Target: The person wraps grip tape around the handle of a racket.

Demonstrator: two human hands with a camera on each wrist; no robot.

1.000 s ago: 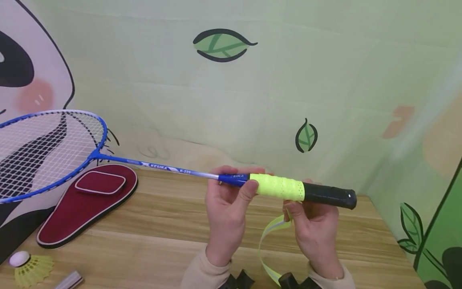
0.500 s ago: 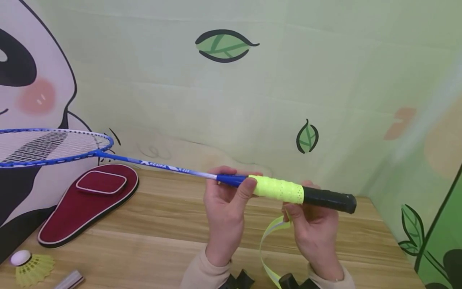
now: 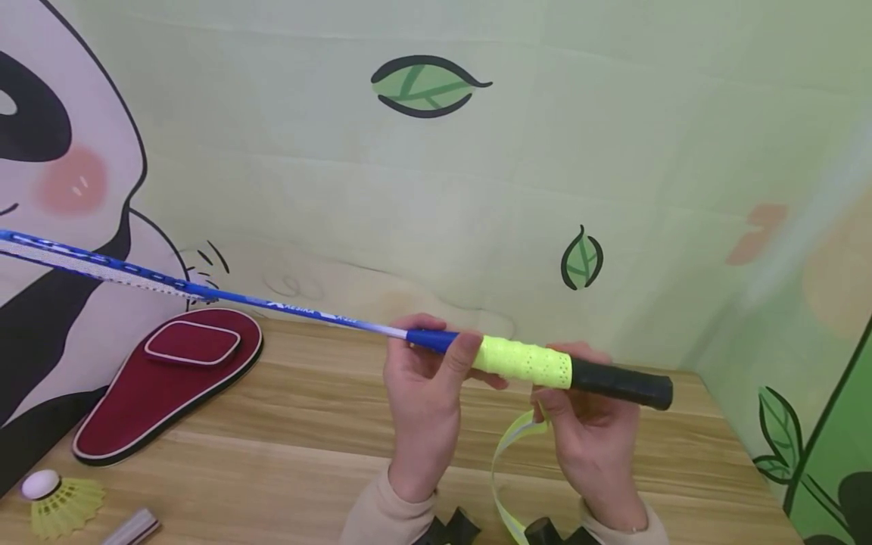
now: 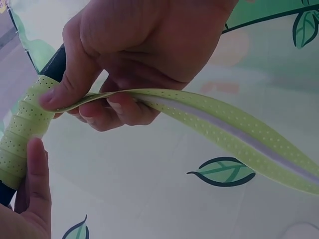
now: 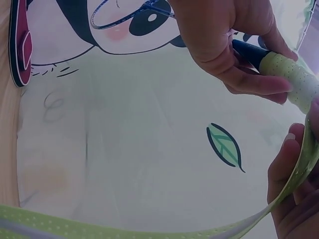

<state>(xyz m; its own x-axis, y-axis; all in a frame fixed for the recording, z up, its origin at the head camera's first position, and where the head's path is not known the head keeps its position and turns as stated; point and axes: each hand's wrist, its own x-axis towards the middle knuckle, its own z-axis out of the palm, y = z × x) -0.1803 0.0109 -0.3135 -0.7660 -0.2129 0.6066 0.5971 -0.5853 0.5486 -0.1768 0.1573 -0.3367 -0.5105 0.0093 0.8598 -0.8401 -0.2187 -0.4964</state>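
A blue badminton racket (image 3: 300,309) is held above the table, its head out to the left and seen nearly edge-on. My left hand (image 3: 425,401) grips it where the blue cone meets the yellow wrapping, thumb in front. Perforated neon-yellow grip tape (image 3: 524,362) is wound round the upper handle; the lower black handle (image 3: 621,382) is bare. Beneath the handle my right hand (image 3: 599,439) pinches the loose tape (image 4: 199,109) close to the last turn. From there the tape's free length hangs in a curve, a pale strip along its middle.
On the wooden table (image 3: 286,454) a dark red racket case (image 3: 170,386) lies at the left. In front of it are a yellow shuttlecock (image 3: 57,499) and a greyish bar-shaped object (image 3: 132,527), partly cut off. A printed cloth backdrop (image 3: 436,197) stands behind.
The racket has turned about its long axis, its head going from broad face to nearly edge-on. Both hands stay in about the same place, the right still pinching the tape.
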